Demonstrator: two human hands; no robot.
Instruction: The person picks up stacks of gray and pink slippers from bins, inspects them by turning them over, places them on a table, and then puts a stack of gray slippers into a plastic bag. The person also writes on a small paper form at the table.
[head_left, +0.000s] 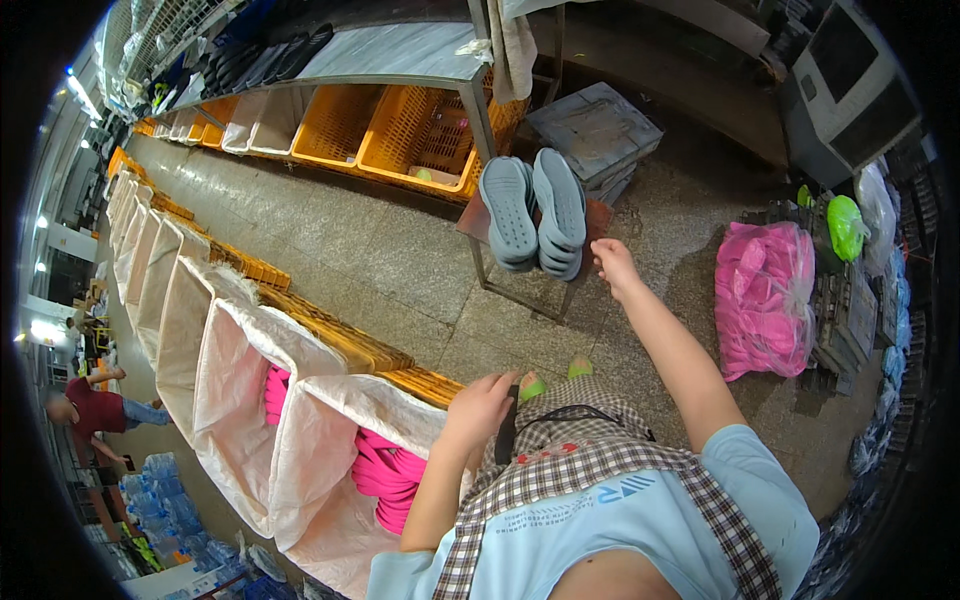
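Since grey-blue, foam-like shoe soles (512,215) sit in two piles on a brown-topped metal stool (598,220), stacking looks done, remainder unclear; right hand (614,268), narrowly curled, seems empty nearby; left hand (481,408): can't tell.

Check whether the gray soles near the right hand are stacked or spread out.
Stacked: the gray soles sit in two piles on a small stand, lower sole edges showing beneath the top ones.

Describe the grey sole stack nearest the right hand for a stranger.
Find the long table, then the small stool by its near leg. On it, pick the right grey sole stack, nearer the right hand than its left neighbour.
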